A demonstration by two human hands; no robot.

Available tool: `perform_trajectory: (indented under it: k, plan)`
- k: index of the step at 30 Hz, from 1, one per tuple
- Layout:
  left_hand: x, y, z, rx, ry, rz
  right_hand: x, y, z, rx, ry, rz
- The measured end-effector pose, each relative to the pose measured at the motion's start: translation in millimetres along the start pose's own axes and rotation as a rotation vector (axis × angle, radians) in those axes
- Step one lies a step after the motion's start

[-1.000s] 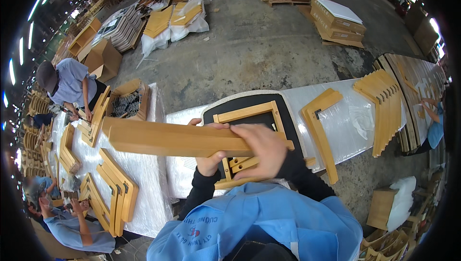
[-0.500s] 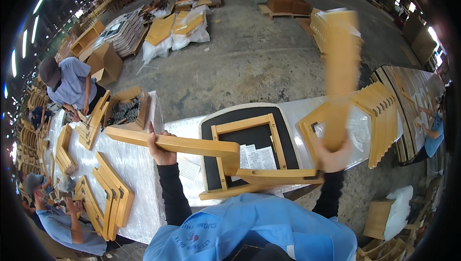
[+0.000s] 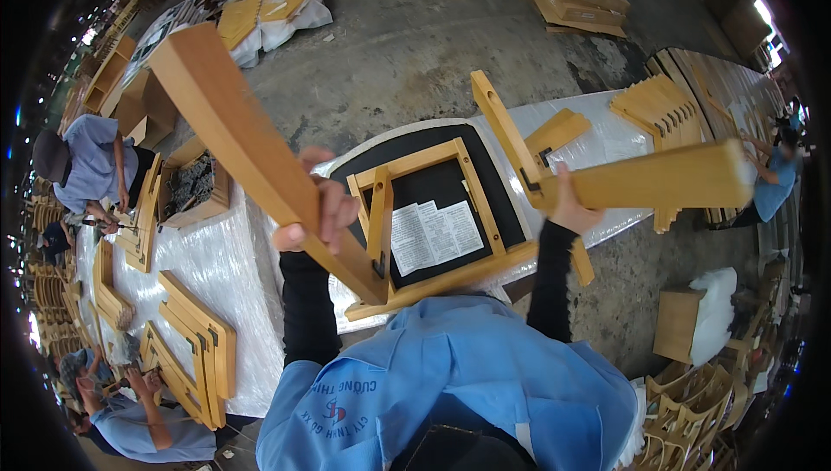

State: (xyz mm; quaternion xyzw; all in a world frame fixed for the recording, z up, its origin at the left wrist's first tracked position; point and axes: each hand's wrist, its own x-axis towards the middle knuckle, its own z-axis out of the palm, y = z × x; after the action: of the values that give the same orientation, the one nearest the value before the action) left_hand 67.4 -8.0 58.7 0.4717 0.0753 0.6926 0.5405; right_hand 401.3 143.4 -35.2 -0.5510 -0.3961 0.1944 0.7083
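Observation:
My left hand is closed round an angled wooden leg frame, which tilts up toward the far left. A black metal bracket shows near its lower corner. My right hand grips a second wooden leg frame, its broad bar pointing right. Between them a seat lies with its black underside up. A square wooden frame rests on it, with printed paper sheets inside. One wooden rail runs along the near side, close to my body.
Several angled wooden frames lie on the plastic-wrapped table at left. A carton of dark metal parts stands beyond. More frames are stacked at right. Co-workers stand at left and far right. A carton sits at lower right.
Both leg frames have swung round: the left one now rises toward the far left, and the right one has tipped from upright to point right. My hands have moved apart from the seat's near edge.

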Motion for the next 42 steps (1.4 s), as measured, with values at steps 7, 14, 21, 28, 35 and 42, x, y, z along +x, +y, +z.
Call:
perform_trajectory:
  k: [7,14,21,28,35,42]
  plan:
    - [-22.7,-12.0,29.5,0.164,0.163,-0.024,-70.3,72.3,9.6,-0.044,-0.150,-0.010]
    - [-110.9,-6.7,38.3,0.438,0.447,0.021,-65.7,91.4,-40.7,-0.279,-0.596,-0.285]
    - [-188.8,-52.6,85.5,0.682,0.784,-0.056,-65.1,105.4,-40.5,-0.351,-0.821,-0.277]
    - [-204.2,-98.2,78.8,1.008,0.892,-0.193,-47.3,164.8,-33.1,-0.351,-1.041,-0.252]
    - [-261.6,-133.9,53.1,1.024,0.896,-0.568,-22.5,158.6,-63.5,-0.506,-1.138,-0.372]
    - [-285.5,-99.7,55.7,0.815,1.212,-0.451,2.9,166.9,-117.1,-0.467,-0.940,-0.292]
